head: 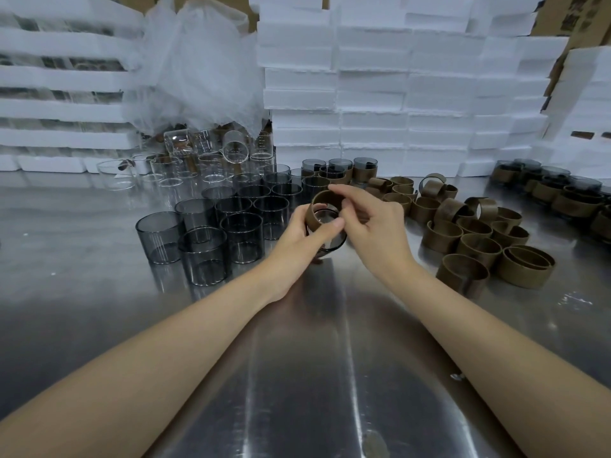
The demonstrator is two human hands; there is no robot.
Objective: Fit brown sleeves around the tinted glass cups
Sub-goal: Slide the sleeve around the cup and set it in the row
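Observation:
My left hand (302,238) grips a tinted glass cup (332,241), tilted above the steel table, thumb across its side. A brown sleeve (322,206) sits partway over the cup's upper end. My right hand (370,223) pinches the sleeve's far rim between thumb and fingers. Several bare tinted cups (205,252) stand in a cluster to the left. Loose brown sleeves (476,239) lie in a heap to the right.
Sleeved cups stand behind my hands (340,170) and at the far right (558,193). Clear glass cups (211,160) crowd the back left under a plastic bag (198,67). White foam trays (396,94) are stacked along the back. Steel table (297,375) reaches toward me.

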